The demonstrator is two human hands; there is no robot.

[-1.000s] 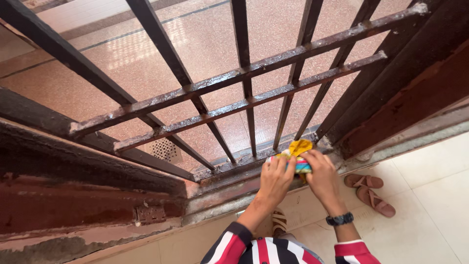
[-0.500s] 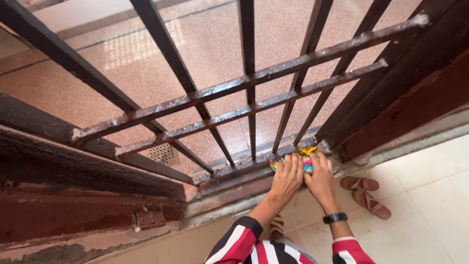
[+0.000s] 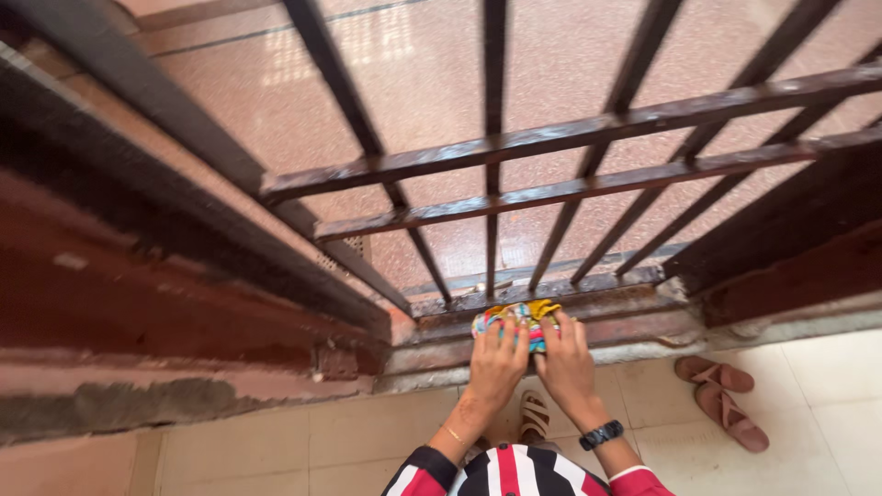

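Observation:
A crumpled cloth (image 3: 514,319) in yellow, blue, pink and white lies on the bottom rail (image 3: 588,298) of a dark metal gate. My left hand (image 3: 497,359) presses on its left part with fingers spread flat. My right hand (image 3: 566,360), with a black watch on the wrist, presses on the right part, fingers partly over the cloth. Both hands hold the cloth against the rail near the foot of the middle bars. My sleeves are striped red, white and black.
The gate's vertical bars (image 3: 493,138) and two rusty cross bars (image 3: 551,193) rise above the hands. A reddish door frame (image 3: 138,303) stands at left. A pair of brown sandals (image 3: 721,395) lies on the pale tiled floor at right. Speckled pink floor lies beyond the gate.
Both hands and the cloth have slid left along the bottom rail, away from the right corner of the gate. The view has shifted with them.

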